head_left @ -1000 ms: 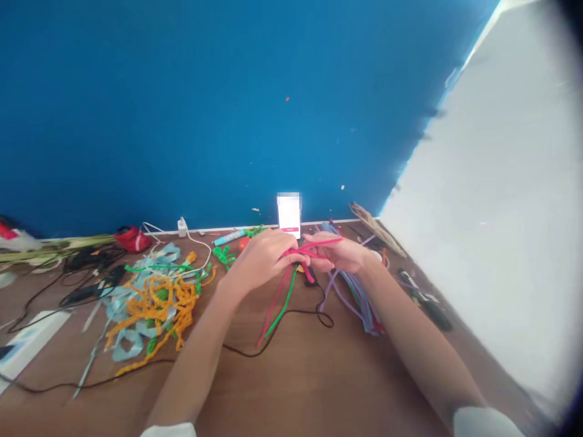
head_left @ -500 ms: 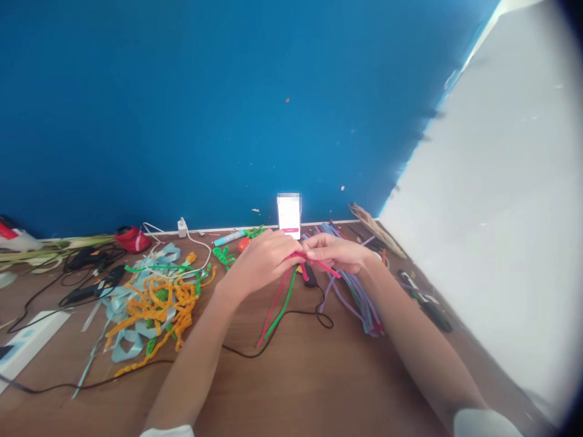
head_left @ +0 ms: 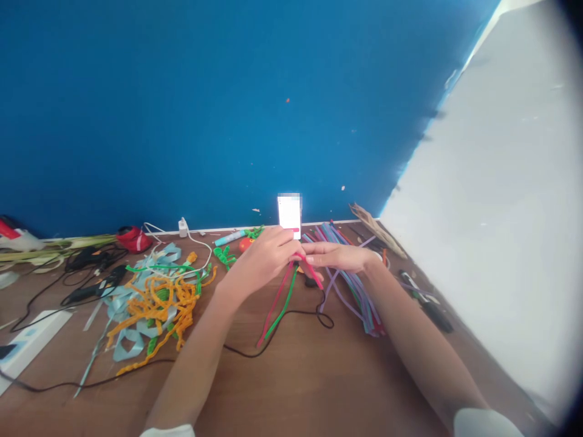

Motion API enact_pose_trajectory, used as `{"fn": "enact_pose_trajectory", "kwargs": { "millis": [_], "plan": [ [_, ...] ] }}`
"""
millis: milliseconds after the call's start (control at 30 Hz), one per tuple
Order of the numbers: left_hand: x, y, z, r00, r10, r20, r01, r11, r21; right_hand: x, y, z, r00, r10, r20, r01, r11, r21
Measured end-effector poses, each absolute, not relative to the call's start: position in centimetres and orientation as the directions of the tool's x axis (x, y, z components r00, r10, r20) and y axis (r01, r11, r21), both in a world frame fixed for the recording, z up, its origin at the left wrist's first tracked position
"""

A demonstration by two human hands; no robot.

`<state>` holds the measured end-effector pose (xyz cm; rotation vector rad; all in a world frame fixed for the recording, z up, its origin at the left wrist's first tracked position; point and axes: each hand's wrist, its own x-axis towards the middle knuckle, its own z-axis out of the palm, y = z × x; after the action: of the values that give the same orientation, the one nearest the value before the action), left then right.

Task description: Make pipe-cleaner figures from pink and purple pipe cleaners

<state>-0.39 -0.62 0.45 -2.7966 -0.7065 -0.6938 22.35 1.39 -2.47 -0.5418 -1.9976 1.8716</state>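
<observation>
My left hand (head_left: pixel 271 254) is closed on a red pipe cleaner (head_left: pixel 313 271) above the table, its fingertips meeting those of my right hand. My right hand (head_left: pixel 339 257) pinches the same pipe cleaner between thumb and fingers. One end of it slants down to the right below my right thumb; the part inside the fingers is hidden. Under my left hand, a thin red pipe cleaner (head_left: pixel 276 303) and a green pipe cleaner (head_left: pixel 286 303) slope down toward the tabletop. Just behind my hands stands a phone (head_left: pixel 289 212) with a lit screen.
Purple pipe cleaners (head_left: pixel 353 297) lie right of my hands. To the left is a tangle of orange pipe cleaners (head_left: pixel 159 303) and light blue ribbon (head_left: pixel 130 346). A black cable (head_left: pixel 255 355) crosses the table (head_left: pixel 291 394). A white power strip (head_left: pixel 34 346) sits far left; a blue wall stands behind.
The free end of the red pipe cleaner has swung from pointing right to pointing more steeply down. My right hand's fingers have straightened and shifted slightly; my left hand has barely moved.
</observation>
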Motion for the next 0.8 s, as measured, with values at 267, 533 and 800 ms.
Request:
{"fn": "enact_pose_trajectory", "kwargs": {
  "millis": [267, 533, 800],
  "plan": [
    [0.1, -0.5, 0.5, 0.785, 0.432, 0.443, 0.515, -0.853, -0.08, 22.2, 1.4, -1.3, -0.854, 0.519, 0.039, 0.112, 0.258, -0.96],
    [0.1, -0.9, 0.9, 0.715, 0.509, 0.48, 0.551, -0.832, 0.063, 21.6, 0.5, -0.7, -0.714, 0.697, 0.066, 0.048, 0.143, -0.989],
    [-0.2, -1.0, 1.0, 0.697, 0.537, 0.476, 0.575, -0.815, 0.077, 20.5, -0.7, 0.2, -0.469, 0.878, 0.094, 0.08, 0.148, -0.986]
  ]
}}
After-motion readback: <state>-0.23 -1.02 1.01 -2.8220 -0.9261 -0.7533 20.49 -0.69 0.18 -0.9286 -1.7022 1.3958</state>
